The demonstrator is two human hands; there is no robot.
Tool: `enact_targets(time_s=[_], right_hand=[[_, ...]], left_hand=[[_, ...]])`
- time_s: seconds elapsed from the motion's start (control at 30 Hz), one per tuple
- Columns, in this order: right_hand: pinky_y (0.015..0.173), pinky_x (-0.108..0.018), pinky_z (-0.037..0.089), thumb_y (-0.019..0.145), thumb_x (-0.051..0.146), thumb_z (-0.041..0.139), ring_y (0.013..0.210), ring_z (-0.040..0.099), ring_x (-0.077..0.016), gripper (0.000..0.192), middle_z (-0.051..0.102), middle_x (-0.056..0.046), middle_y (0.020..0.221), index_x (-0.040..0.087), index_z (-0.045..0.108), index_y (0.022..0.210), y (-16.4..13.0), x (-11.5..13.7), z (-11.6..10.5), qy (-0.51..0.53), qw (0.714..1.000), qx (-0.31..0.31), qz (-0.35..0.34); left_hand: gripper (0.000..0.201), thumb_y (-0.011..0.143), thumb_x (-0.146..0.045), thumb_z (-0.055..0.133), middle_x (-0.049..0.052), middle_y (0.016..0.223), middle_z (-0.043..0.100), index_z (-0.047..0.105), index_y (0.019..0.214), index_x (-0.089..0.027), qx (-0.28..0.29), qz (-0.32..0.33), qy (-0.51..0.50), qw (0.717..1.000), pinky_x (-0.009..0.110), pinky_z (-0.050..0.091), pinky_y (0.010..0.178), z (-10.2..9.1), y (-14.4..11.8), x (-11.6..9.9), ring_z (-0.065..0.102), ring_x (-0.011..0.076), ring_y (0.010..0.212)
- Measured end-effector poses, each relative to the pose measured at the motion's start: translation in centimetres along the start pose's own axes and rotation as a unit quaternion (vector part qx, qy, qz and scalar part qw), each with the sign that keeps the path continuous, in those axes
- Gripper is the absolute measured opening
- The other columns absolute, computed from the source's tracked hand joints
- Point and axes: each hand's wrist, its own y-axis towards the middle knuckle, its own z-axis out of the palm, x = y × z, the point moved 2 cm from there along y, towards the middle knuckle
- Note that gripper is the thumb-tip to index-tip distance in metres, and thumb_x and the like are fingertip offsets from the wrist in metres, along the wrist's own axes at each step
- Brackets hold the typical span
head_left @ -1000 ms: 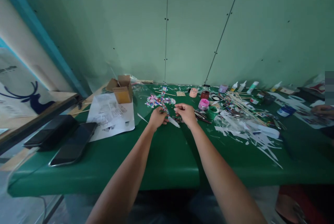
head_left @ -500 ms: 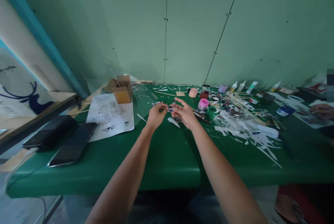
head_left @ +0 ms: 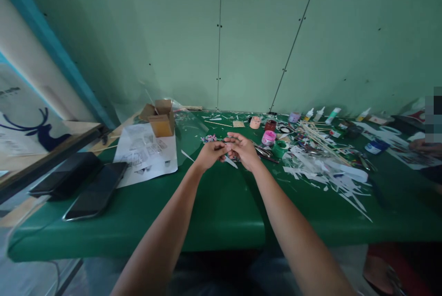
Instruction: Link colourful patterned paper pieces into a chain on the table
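**Both hands meet over the middle of the green desk**

The fingers (head_left: 225, 147) of the left hand (head_left: 209, 154) are curled in and pinched together at their tips, which touch the tips of the right hand (head_left: 243, 149) at the centre of the frame. The right hand's fingers are bent loosely, partly spread, the upper ones arching over the meeting point. Something very small sits between the two sets of fingertips, but it is too small and blurred to name, so whether either hand truly grips it cannot be told. Both hands hover a little above the desk (head_left: 221, 204).

Just beyond the fingertips, slightly up and left, lies a small multicoloured paper piece (head_left: 209, 138). Directly below the hands a white pointed paper strip (head_left: 230, 162) lies on the green surface.

To the right of the hands stand a pink paint pot (head_left: 268, 137), a green tape roll (head_left: 279, 148) and a dark red pot (head_left: 271, 124), then a spread of white paper scraps (head_left: 331, 174) and a bundle of thin wooden sticks (head_left: 319, 137). Small glue bottles (head_left: 319, 113) line the back edge at the right.

Left of the hands lie a printed sheet (head_left: 147, 153) and an open cardboard box (head_left: 161, 118). Farther to the lower left are two dark phones (head_left: 93, 192). At the far right edge another person's hand (head_left: 423, 146) rests on the desk.
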Motion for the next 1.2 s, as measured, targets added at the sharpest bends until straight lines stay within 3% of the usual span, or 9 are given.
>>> enact_targets(time_s=[0.2,0.37,0.6,0.77,0.93,1.1,1.2], right_hand=[[0.056,-0.024,0.053,0.065,0.034,0.077,0.057,0.060,-0.0099,0.036,0.065,0.001,0.075,0.020,0.064,0.095,-0.1,0.2,0.3,-0.003,1.000,-0.020,-0.001],[0.056,-0.025,0.053,0.062,0.040,0.078,0.057,0.059,-0.0106,0.035,0.066,-0.001,0.074,0.018,0.069,0.087,-0.2,0.1,0.4,-0.049,0.997,-0.031,0.050],[0.053,-0.024,0.049,0.063,0.044,0.075,0.052,0.057,-0.0106,0.032,0.062,0.000,0.062,0.016,0.069,0.077,-0.3,0.2,0.3,-0.085,0.995,-0.030,0.043],[0.056,-0.024,0.048,0.065,0.044,0.073,0.057,0.059,-0.0110,0.031,0.064,0.000,0.067,0.016,0.067,0.076,-0.4,0.4,0.3,-0.066,0.997,-0.013,0.045],[0.056,-0.024,0.048,0.064,0.043,0.073,0.055,0.058,-0.0116,0.030,0.062,0.001,0.065,0.017,0.067,0.076,-0.4,0.5,0.3,-0.075,0.996,-0.015,0.037],[0.055,-0.026,0.050,0.065,0.043,0.072,0.053,0.058,-0.0129,0.028,0.060,0.001,0.059,0.017,0.067,0.074,-0.3,0.5,0.0,-0.091,0.995,-0.028,0.016],[0.056,-0.027,0.052,0.063,0.043,0.074,0.054,0.058,-0.0126,0.028,0.061,0.001,0.061,0.018,0.066,0.072,0.0,0.5,-0.8,-0.073,0.994,-0.078,-0.002]], left_hand=[[0.025,0.075,-0.040,0.061,-0.001,0.062,0.059,0.060,0.072,-0.015,-0.060,0.053,0.055,0.995,0.022,0.045,0.053,-0.2,1.0,1.1,0.054,0.0102,0.052],[0.020,0.076,-0.034,0.057,0.001,0.069,0.061,0.061,0.078,-0.015,-0.124,0.067,0.080,0.987,0.023,0.046,0.052,-0.5,1.2,1.4,0.055,0.0105,0.054],[0.026,0.071,-0.037,0.063,0.003,0.073,0.065,0.063,0.084,-0.014,-0.146,0.057,0.045,0.987,0.024,0.048,0.054,-0.5,1.1,1.2,0.059,0.0140,0.062],[0.026,0.075,-0.041,0.060,0.001,0.066,0.063,0.063,0.075,-0.015,-0.125,0.044,0.085,0.988,0.022,0.043,0.051,-0.4,0.8,0.9,0.054,0.0101,0.050],[0.024,0.074,-0.039,0.060,-0.001,0.064,0.062,0.063,0.074,-0.015,-0.151,0.050,0.101,0.982,0.022,0.042,0.053,-0.3,0.8,0.9,0.054,0.0101,0.052],[0.028,0.076,-0.038,0.060,0.003,0.076,0.066,0.064,0.091,-0.015,-0.145,0.062,0.103,0.982,0.024,0.046,0.056,-0.3,0.9,1.4,0.057,0.0127,0.060],[0.027,0.076,-0.030,0.061,0.004,0.088,0.068,0.065,0.100,-0.018,-0.080,0.102,0.229,0.965,0.027,0.048,0.066,-0.1,0.5,1.5,0.060,0.0146,0.070]])
